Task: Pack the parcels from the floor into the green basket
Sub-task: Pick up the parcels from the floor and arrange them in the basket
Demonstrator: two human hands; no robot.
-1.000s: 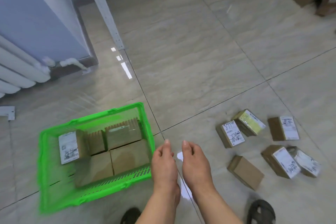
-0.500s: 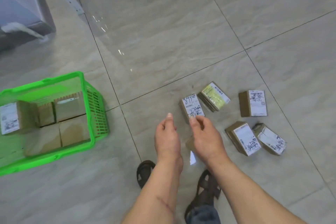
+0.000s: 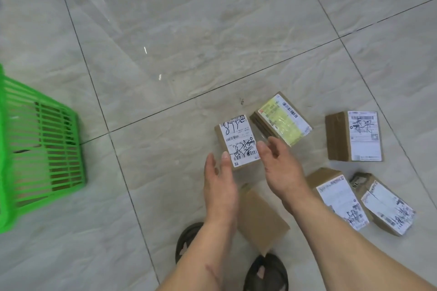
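Observation:
Several small cardboard parcels lie on the tiled floor. A parcel with a scribbled white label sits just beyond my fingertips. My left hand and my right hand hover open on either side of its near end, holding nothing. A plain brown parcel lies beneath and between my wrists. A yellow-labelled parcel lies behind the right hand. The green basket stands at the far left, partly cut off, with brown parcels showing through its slatted wall.
Three more white-labelled parcels lie to the right: one upright in view, and two side by side. My sandalled feet stand at the bottom edge. Open tiled floor stretches ahead and between basket and parcels.
The view has swung right and down, sliding the basket towards the left edge. Both hands have moved away from the basket and reached forward to the scribbled-label parcel, spreading apart.

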